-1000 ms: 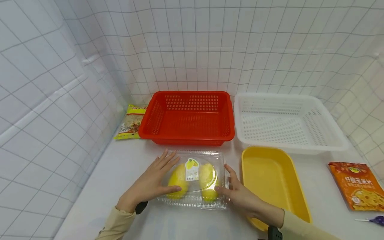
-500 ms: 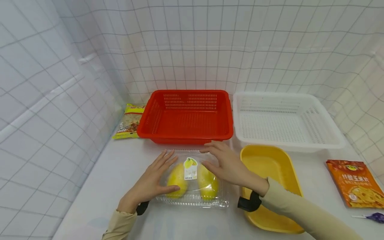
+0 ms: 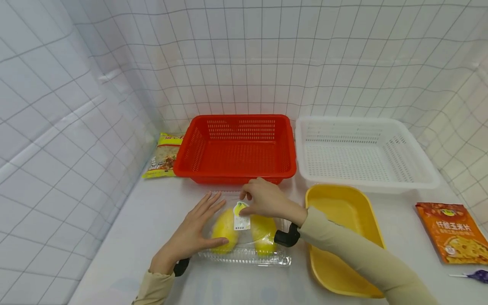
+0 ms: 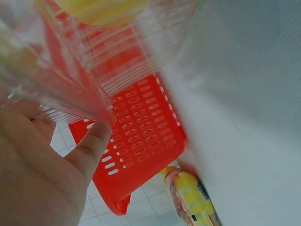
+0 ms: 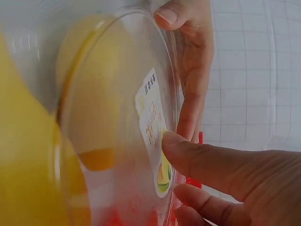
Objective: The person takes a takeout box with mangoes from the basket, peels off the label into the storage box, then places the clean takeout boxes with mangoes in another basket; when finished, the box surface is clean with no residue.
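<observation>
A clear plastic clamshell box (image 3: 263, 257) lies on the white table, with two yellow fruits (image 3: 224, 231) inside. A white label (image 3: 242, 223) with a yellow fruit picture is stuck on its lid. My left hand (image 3: 188, 233) rests on the box's left side, fingers spread and thumb over the lid. My right hand (image 3: 267, 199) is over the upper lid with fingers bent. In the right wrist view its thumb (image 5: 188, 155) touches the label (image 5: 153, 113), and the other fingertips are by the label's end. No lifted label edge can be made out.
Behind the box stands a red basket (image 3: 236, 174), with a white basket (image 3: 366, 184) to its right. A yellow tray (image 3: 343, 220) is right of the box. A yellow food packet (image 3: 165, 154) lies far left. An orange packet (image 3: 451, 233) and a purple lollipop (image 3: 478, 275) lie far right.
My right hand has left the box's right edge, risen over the lid and moved left to the label, its fingers bending. My left hand has stayed on the left side.
</observation>
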Tool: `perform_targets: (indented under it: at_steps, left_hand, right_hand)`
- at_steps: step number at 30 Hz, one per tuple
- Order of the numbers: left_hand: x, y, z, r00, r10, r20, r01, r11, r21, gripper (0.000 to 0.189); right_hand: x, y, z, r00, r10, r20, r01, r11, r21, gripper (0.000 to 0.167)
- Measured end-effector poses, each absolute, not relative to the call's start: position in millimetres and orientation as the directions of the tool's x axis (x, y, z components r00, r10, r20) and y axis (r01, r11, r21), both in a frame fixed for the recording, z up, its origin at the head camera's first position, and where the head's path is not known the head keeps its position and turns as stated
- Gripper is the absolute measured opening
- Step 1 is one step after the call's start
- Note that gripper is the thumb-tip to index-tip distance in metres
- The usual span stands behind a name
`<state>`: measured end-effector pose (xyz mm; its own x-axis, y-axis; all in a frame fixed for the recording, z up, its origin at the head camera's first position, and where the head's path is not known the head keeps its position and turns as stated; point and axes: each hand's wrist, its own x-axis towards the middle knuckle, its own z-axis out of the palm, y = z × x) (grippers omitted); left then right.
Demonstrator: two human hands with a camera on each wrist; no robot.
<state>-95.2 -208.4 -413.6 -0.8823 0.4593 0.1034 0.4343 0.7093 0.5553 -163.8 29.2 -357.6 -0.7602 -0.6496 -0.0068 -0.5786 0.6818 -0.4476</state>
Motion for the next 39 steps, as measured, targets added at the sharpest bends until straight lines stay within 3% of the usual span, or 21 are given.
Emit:
perform_targets:
  at_steps: [23,29,33,39]
  left_hand:
    - [-97,-208,-414,-0.878,0.465,0.115,0.446,0.707,0.549,0.092]
    - [-96,-208,-415,-0.878,0.464,0.118,0.445,0.701,0.557,0.093]
    - [-95,-208,-416,-0.875,0.465,0.133,0.454,0.695,0.558,0.093]
    - [-96,-209,-417,-0.872,0.467,0.149,0.464,0.688,0.558,0.093]
  right_hand:
    - [-164,21,-360,-0.782,-0.621,-0.057,-0.538,0.719,-0.44,0.023]
    - [-159,23,-362,-0.792,-0.609,0.042,-0.571,0.716,-0.401,0.023]
    - [-153,27,-362,-0.768,-0.625,0.141,-0.623,0.679,-0.388,0.017]
    - [-145,50,-356,-0.716,-0.667,0.208,-0.645,0.516,-0.564,0.016]
